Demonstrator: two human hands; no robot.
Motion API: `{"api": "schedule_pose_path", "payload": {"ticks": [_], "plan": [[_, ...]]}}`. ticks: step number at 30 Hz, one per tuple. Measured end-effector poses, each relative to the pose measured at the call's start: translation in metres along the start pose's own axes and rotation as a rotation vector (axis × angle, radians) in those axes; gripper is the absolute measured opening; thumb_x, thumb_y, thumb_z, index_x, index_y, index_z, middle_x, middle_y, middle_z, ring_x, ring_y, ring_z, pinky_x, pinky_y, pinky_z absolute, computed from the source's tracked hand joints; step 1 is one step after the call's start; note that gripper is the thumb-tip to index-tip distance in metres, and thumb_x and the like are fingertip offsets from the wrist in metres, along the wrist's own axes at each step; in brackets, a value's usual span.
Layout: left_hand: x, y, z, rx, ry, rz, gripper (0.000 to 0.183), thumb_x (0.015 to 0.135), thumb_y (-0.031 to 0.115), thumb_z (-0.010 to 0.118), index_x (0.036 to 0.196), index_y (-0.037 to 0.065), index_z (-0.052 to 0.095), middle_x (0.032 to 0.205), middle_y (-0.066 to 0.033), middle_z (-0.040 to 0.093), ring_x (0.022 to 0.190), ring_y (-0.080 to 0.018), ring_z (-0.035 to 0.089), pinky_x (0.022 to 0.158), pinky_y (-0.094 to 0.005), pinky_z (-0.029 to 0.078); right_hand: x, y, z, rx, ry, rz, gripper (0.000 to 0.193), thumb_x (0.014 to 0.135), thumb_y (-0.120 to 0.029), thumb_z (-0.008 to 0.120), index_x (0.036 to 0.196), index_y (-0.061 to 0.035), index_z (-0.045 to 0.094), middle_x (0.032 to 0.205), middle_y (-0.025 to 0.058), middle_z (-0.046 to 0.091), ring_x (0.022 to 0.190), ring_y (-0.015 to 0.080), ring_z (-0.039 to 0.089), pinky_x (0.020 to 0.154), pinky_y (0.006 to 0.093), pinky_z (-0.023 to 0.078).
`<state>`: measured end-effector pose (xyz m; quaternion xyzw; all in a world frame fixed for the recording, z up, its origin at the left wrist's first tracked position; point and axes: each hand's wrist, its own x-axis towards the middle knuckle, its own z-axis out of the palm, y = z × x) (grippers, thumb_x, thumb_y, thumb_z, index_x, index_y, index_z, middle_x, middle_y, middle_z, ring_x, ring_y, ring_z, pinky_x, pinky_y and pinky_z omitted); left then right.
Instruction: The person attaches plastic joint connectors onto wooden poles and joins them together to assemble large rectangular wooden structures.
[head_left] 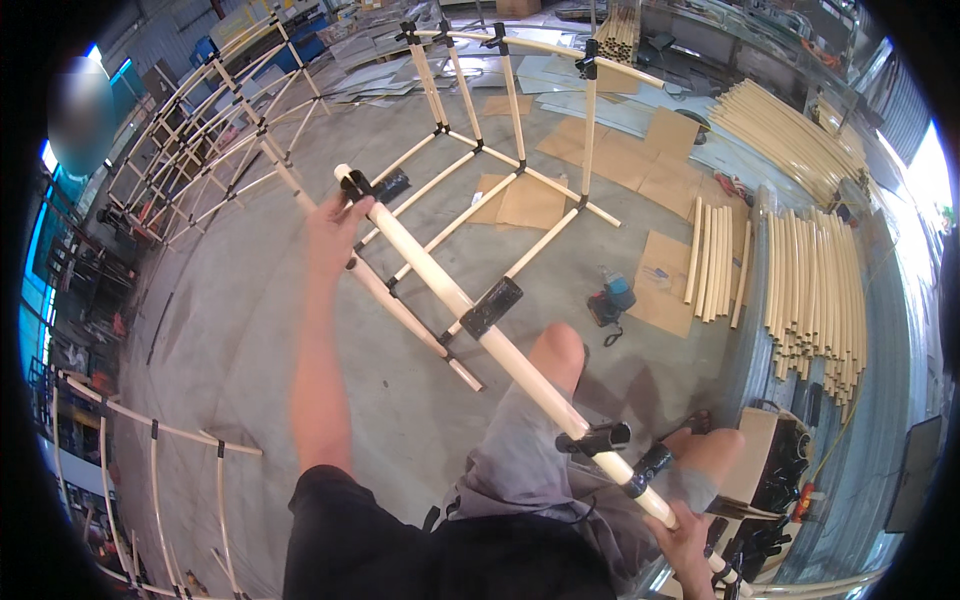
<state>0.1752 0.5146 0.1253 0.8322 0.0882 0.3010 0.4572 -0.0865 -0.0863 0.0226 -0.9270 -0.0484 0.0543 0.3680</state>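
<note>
A long cream pipe (525, 378) slants across the view in front of my body, from upper left to lower right. Several black joint fittings sit along it, among them a fitting (492, 306) near its middle. My left hand (342, 228) grips the pipe close to its far end, right beside another black fitting (392, 186). Lower down, my right hand (684, 545) is wrapped round the pipe's near part, below a pair of fittings. Beyond the pipe, a frame (507, 85) of cream pipes and black joints stands on the floor.
A teal cordless drill (613, 297) lies on the floor by a cardboard sheet (660, 290). Stacked cream pipes (815, 290) lie to the right, near a box of black fittings (785, 465). More pipe frames stand far left (235, 90) and near left (155, 470).
</note>
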Motion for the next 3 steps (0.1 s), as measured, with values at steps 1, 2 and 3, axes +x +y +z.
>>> {"api": "schedule_pose_path", "payload": {"ticks": [1, 2, 3], "plan": [[0.002, -0.005, -0.006, 0.070, 0.047, 0.021, 0.035, 0.091, 0.009, 0.072, 0.122, -0.004, 0.064, 0.104, -0.0064, 0.071, 0.094, -0.0122, 0.066, 0.085, -0.0263, 0.050, -0.004, -0.007, 0.006, 0.003, -0.013, 0.017, 0.035, 0.077, -0.030, 0.086, 0.083, -0.0027, 0.065, 0.066, 0.0169, 0.064, 0.060, 0.0336, 0.067, 0.055, 0.0383, 0.050], [0.012, -0.024, -0.013, -0.075, 0.043, 0.111, 0.034, 0.092, 0.012, 0.070, 0.122, -0.004, 0.064, 0.103, -0.0065, 0.071, 0.092, -0.0124, 0.066, 0.083, -0.0284, 0.050, -0.007, -0.014, 0.011, 0.005, -0.026, 0.034, 0.034, 0.076, -0.030, 0.086, 0.084, -0.0031, 0.066, 0.068, 0.0174, 0.065, 0.061, 0.0338, 0.068, 0.056, 0.0381, 0.051], [0.014, -0.028, -0.019, -0.075, 0.037, 0.111, 0.034, 0.092, 0.012, 0.070, 0.122, -0.004, 0.064, 0.103, -0.0065, 0.071, 0.092, -0.0124, 0.066, 0.083, -0.0284, 0.050, -0.011, -0.019, 0.017, 0.006, -0.036, 0.054, 0.034, 0.076, -0.030, 0.086, 0.086, -0.0035, 0.067, 0.070, 0.0178, 0.066, 0.062, 0.0340, 0.068, 0.057, 0.0379, 0.051]]}}
